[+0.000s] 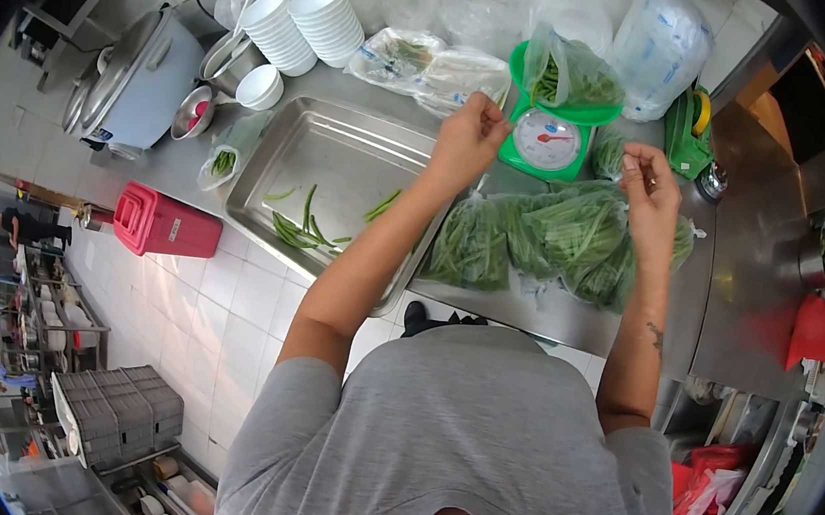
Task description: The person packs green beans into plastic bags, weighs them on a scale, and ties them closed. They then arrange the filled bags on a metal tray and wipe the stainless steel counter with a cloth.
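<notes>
My left hand (471, 135) is raised beside the green kitchen scale (548, 139), its fingers pinched together; whatever they hold is too small to make out. To the right of the scale, my right hand (650, 177) has thumb and fingertips pressed together, and I cannot see what lies between them. A clear bag of green beans (578, 74) rests in the scale's green pan. Below the scale, several filled bags of green beans (561, 235) lie on the steel counter. Loose green beans (305, 224) are scattered in the large metal tray (289, 144) under my left forearm.
White bowl stacks (280, 32) and a large lidded pot (146, 69) stand at the back left. A small bag of beans (225, 157) sits left of the tray. At the back right is a big clear bag (661, 52). A red bin (167, 222) is on the floor.
</notes>
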A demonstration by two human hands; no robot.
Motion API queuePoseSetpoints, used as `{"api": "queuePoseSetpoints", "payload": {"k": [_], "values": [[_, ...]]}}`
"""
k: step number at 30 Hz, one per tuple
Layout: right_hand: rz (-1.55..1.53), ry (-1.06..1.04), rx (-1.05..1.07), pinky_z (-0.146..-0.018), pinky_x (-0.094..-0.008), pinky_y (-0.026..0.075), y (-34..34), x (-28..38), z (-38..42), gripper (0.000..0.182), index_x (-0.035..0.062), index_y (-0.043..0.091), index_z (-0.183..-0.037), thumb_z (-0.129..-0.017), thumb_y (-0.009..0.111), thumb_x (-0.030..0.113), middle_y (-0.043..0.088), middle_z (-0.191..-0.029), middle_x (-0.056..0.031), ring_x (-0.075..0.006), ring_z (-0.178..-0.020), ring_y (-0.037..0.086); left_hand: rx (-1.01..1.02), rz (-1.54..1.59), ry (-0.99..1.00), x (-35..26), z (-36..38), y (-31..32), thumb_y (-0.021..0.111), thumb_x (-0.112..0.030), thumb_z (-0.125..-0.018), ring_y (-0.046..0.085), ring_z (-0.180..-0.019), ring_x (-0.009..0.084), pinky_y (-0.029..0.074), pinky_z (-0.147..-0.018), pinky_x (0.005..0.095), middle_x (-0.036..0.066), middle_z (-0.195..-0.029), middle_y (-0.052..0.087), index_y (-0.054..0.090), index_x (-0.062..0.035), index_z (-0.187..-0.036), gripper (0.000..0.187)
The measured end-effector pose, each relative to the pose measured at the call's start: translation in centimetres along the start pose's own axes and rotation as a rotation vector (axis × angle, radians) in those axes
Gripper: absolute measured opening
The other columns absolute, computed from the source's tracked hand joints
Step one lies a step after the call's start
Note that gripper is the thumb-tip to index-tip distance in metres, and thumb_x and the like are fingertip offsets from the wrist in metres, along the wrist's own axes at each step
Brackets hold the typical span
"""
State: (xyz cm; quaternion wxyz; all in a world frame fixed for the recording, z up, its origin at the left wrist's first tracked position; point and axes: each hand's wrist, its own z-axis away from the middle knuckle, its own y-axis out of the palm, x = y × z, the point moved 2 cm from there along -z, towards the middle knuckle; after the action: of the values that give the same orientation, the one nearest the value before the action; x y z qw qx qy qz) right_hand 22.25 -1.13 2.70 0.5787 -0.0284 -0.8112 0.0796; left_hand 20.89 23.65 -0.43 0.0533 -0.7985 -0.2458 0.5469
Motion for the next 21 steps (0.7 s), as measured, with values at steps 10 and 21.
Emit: {"api": "queuePoseSetpoints", "payload": {"k": [10,21], "values": [[0.534,-0.417,-0.187,-0.066,-0.0355,0.048,8.9,4.0,-6.7,0.027,0.005,0.059,-0.101,-0.081,0.066,0.021,0.059,-0.085,-0.0083,-0.0232,-0.071,0.058,-0.143,-0.031,0.045,-0.6,-4.4,2.6,0.06,-0.002,-0.076,0.06,-0.06,0.0258,0.048,-0.058,0.0357,0.016,-0.071,0.06,0.055,0.0001,-0.092,0.017],[0.348,-0.386,-0.129,-0.06,-0.0363,0.046,9.4,3.7,-8.3,0.01,0.0042,0.06,-0.089,-0.083,0.061,0.011,0.057,-0.079,-0.0102,-0.027,-0.068,0.058,-0.211,0.121,0.175,-3.0,-2.4,-0.4,0.059,0.002,-0.077,0.056,-0.061,0.014,0.046,-0.057,0.0263,0.008,-0.071,0.058,0.059,-0.0007,-0.094,0.017]]}}
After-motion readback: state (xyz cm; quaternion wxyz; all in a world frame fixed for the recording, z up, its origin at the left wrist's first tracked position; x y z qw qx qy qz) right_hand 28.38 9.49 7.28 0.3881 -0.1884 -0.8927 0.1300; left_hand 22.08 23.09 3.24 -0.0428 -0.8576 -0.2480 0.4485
